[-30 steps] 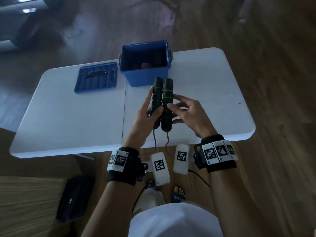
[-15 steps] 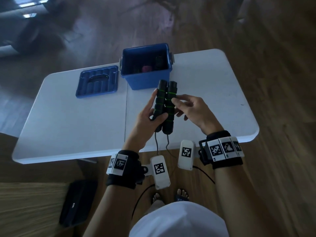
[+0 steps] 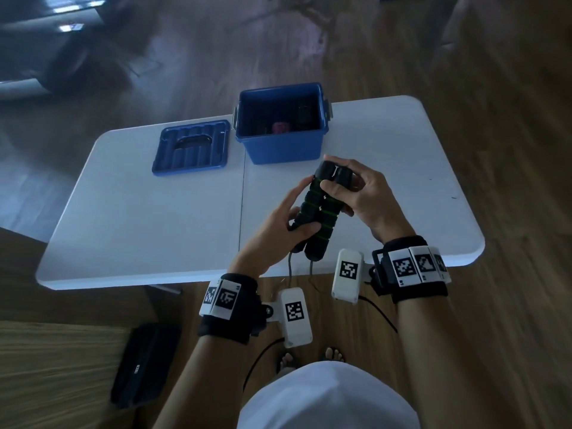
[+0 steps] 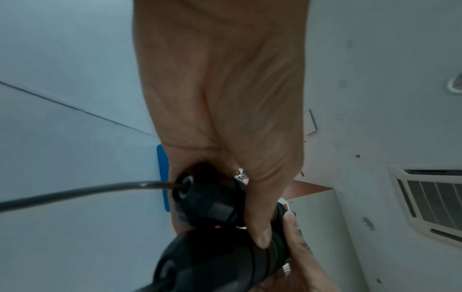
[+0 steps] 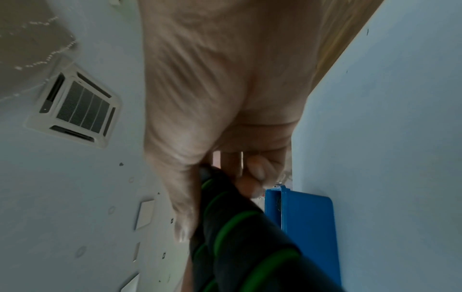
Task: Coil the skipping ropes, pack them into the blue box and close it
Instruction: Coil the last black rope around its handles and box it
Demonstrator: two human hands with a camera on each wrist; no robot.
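In the head view, centre frame, the left hand (image 3: pixel 280 226) grips the lower ends of the 2 black foam skipping-rope handles with green rings (image 3: pixel 318 209), the right hand (image 3: pixel 360 196) curls over their tops; the thin grey cord (image 3: pixel 290 267) dangles below the white worktop (image 3: pixel 154 218). Above stands the open blue plastic box (image 3: pixel 280 148), its blue ribbed lid (image 3: pixel 192 147) to the left, neither blocking. The left wrist view shows the cord (image 4: pixel 75 192) leaving a handle cap: limp, light, tangle-prone. The right wrist view shows foam handles (image 5: pixel 240 237) soft and grippy, best held there.
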